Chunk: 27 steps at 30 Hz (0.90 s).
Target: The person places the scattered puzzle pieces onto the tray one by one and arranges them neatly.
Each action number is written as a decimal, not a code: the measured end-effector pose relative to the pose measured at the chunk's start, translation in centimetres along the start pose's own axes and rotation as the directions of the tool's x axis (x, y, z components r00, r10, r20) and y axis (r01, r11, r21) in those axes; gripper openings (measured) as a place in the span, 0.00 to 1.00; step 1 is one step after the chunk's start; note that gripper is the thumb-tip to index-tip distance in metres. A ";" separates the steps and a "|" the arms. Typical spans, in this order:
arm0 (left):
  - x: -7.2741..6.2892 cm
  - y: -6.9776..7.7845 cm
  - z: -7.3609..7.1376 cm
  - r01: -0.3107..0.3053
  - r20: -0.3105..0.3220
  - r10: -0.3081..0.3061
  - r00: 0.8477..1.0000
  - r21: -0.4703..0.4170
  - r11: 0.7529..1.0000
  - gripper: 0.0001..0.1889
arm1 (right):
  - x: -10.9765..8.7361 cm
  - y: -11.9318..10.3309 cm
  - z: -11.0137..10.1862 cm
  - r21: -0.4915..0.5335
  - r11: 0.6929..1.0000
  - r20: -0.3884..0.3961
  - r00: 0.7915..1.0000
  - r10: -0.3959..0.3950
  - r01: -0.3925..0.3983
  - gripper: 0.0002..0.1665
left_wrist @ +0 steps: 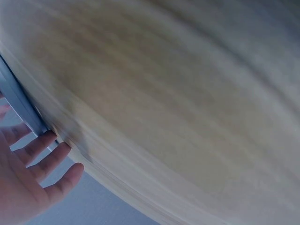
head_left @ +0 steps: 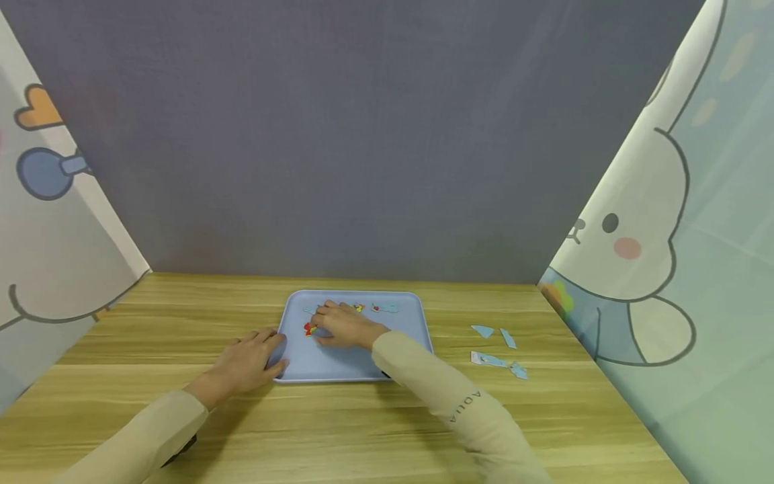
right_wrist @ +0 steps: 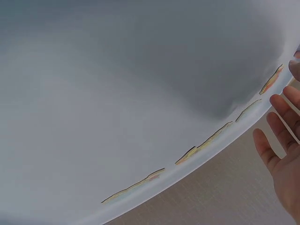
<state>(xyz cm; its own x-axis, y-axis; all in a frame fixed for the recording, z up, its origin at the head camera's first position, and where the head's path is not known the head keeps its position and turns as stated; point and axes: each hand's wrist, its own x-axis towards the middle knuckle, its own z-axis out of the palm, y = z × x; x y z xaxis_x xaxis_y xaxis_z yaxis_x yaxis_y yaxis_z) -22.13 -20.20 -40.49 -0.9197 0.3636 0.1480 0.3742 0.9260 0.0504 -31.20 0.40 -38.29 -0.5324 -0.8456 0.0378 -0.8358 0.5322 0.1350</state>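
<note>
Grey cloth (head_left: 338, 148) hung behind a wood-grained table (head_left: 338, 430), on which a light blue tray (head_left: 326, 366) lay with its longer sides running left to right. Its red piece (head_left: 310, 329), near the left end, sat just left of the right hand (head_left: 347, 325), between that hand and the tray's left wall. The left hand (head_left: 250, 359) was farther off, out at the tray's left edge and closer to the person, so the piece lay beyond it and to its right. Which way the piece's long axis ran could not be told; it showed too small from the head and too flattened at the right wrist. The left fingers were spread and relaxed. Three right fingers looked nearly straight, but whether thumb and forefinger pinched the piece could not be told. Three coloured pieces (head_left: 385, 308) lined the tray's far side; several pale blue pieces (head_left: 483, 331) lay on the table, right of the tray.
</note>
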 end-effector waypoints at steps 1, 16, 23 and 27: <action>0.0 0.0 0.0 0.001 0.003 -0.001 1.000 -0.001 1.000 0.26 | -0.2 0.0 0.0 -0.002 1.000 0.000 1.000 0.000 0.000 0.17; 0.0 -0.2 0.3 -0.013 -0.040 0.013 0.999 0.003 1.000 0.25 | -3.4 0.9 -0.2 0.032 0.999 0.030 0.999 0.039 -0.040 0.19; 0.0 -0.3 0.4 -0.015 -0.038 0.015 0.999 0.000 1.000 0.26 | -5.5 1.7 -0.4 0.035 0.997 0.014 0.998 0.063 -0.063 0.19; 0.0 -0.2 0.3 -0.017 -0.035 0.017 0.999 0.001 1.000 0.26 | -6.7 2.1 -0.3 0.043 0.997 0.000 0.998 0.069 -0.069 0.19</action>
<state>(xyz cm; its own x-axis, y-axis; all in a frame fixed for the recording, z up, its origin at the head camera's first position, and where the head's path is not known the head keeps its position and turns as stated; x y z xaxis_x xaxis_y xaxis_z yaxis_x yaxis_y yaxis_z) -22.23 -20.39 -40.84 -0.9083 0.3758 0.1836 0.3900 0.9196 0.0472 -29.36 7.23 -37.99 -0.5886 -0.8071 0.0465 -0.8022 0.5903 0.0896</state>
